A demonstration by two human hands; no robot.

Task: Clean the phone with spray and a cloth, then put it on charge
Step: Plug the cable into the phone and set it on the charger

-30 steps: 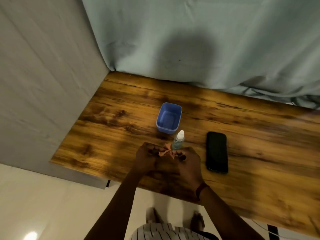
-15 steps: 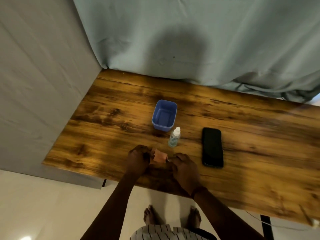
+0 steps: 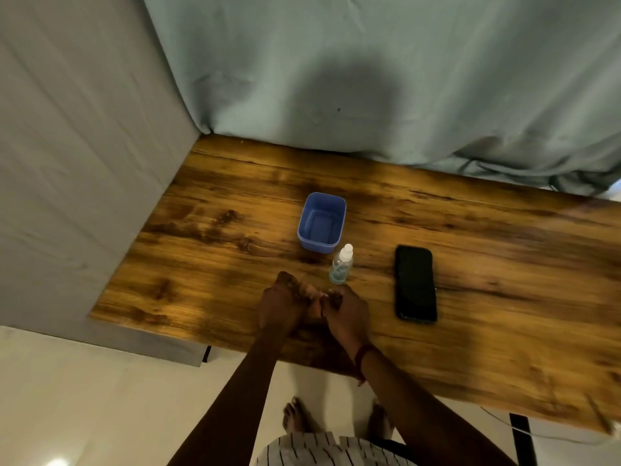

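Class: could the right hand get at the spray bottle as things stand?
Probably yes: the spray bottle stands just beyond the right hand, nothing between, though it and the left hand grip the cloth.

Sitting on the table [image 3: 504, 331]: one tub [image 3: 321, 223], one spray bottle [image 3: 341, 265], one phone [image 3: 415, 283]. Meeting over it: one left hand [image 3: 280, 306], one right hand [image 3: 347, 314], one cloth [image 3: 312, 296].

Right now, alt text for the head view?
The left hand and right hand grip a small cloth between them above a wooden table. Just beyond stand a spray bottle and an open blue tub; a phone lies flat to their right, untouched.
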